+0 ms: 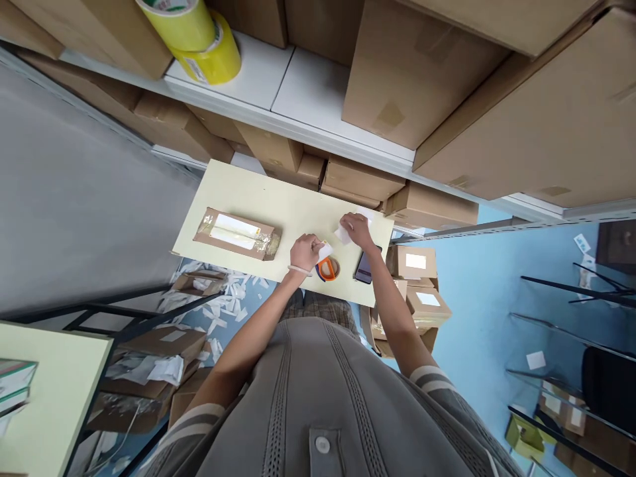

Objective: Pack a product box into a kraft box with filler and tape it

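Note:
Over the cream table (pixel 303 209), my left hand (pixel 304 252) pinches a small white paper label (pixel 325 250), which shows a bit of yellow at its edge. My right hand (pixel 358 230) is closed on a white slip of paper (pixel 341 234) that sticks out on both sides of the fingers. An orange and blue tape dispenser (pixel 326 269) lies just below the left hand's label. Under my right forearm is a dark phone (pixel 364 268), partly covered. Left of my hands rests a long brown carton (pixel 238 233) with a white label and clear tape.
A shelf (pixel 318 122) with large cartons (pixel 397 79) and yellow tape rolls (pixel 213 56) overhangs the table's far side. Labelled boxes (pixel 415 260) are stacked at the right. Paper scraps (pixel 231 301) litter the floor at left, near open cartons (pixel 163 341).

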Demonstrator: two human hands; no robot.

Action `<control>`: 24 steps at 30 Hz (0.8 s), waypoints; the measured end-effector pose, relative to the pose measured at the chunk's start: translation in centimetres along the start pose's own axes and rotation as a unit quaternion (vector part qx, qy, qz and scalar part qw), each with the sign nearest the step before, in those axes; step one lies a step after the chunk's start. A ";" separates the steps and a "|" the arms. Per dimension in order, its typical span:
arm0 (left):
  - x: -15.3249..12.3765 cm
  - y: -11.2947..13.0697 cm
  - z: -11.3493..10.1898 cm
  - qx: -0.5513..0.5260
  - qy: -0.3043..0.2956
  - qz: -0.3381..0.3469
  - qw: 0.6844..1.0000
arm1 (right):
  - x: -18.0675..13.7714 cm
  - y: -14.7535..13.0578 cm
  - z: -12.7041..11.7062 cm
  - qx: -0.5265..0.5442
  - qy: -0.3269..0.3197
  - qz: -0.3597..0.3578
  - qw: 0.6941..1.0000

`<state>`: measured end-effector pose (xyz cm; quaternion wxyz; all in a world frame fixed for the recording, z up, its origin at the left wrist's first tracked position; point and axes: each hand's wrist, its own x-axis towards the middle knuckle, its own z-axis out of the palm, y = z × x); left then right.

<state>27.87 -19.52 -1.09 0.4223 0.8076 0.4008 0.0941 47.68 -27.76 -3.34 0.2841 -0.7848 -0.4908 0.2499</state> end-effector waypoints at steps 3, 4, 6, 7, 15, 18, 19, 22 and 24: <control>-0.3 -0.5 -0.6 -0.057 0.023 -0.052 0.997 | 0.4 1.1 -0.5 -0.013 0.080 0.059 0.995; -0.4 -0.6 -0.9 -0.084 0.033 -0.064 0.994 | 0.5 1.2 -0.6 -0.018 0.093 0.062 0.994; -0.4 -0.6 -1.7 -0.140 0.052 -0.082 0.985 | 0.5 0.6 -0.8 -0.018 0.113 0.055 0.992; -0.5 -0.4 -2.2 -0.169 0.059 -0.089 0.980 | 0.4 0.0 -0.9 -0.007 0.122 0.050 0.991; -1.5 2.6 -6.9 -0.355 0.136 -0.104 0.919 | -4.1 -10.3 -0.5 0.342 0.080 0.051 0.935; -1.5 3.4 -8.7 -0.393 0.173 -0.094 0.898 | -6.0 -13.9 0.1 0.411 0.042 0.054 0.909; -1.5 3.5 -9.4 -0.403 0.194 -0.092 0.890 | -6.5 -14.8 0.4 0.418 0.037 0.059 0.906; -1.0 3.1 -12.1 -0.420 0.266 -0.086 0.863 | -7.0 -16.8 1.0 0.437 0.033 0.068 0.896; -0.6 2.5 -14.2 -0.420 0.318 -0.081 0.846 | -7.0 -17.7 1.3 0.448 0.041 0.066 0.890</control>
